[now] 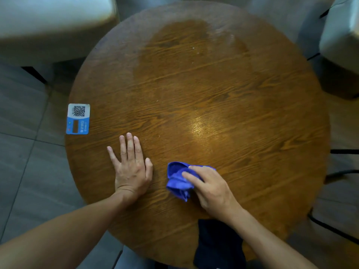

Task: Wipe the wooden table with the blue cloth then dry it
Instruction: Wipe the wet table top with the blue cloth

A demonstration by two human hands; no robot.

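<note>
Bare forearms are coming in from the bottom edge, nearest the lens, one on each side, both reaching onto the round wooden table. Going left to right: grey floor tiles are showing past the table's left rim, and a pale seat cushion is sitting off the far-left corner. QR sticker, white over blue, is lying flat right at the table's left edge. Left hand is resting palm-down on the wood just right of and nearer than the sticker, fingers spread and flat, gripping nothing. Blue cloth is lying bunched on the near-centre part of the top, just beside the left hand but not touching it. Right hand is pressing down on the cloth's right half, fingers curled over the fabric and holding it against the table. Dark fabric is hanging over the near rim below the right wrist; probably clothing or a second cloth, too dark to tell. Glare patch is shining on the wood past the cloth, and a darker, damp-looking area is spreading across the far centre. Another pale cushion is sitting off the far-right side, with black chair legs showing below it.
</note>
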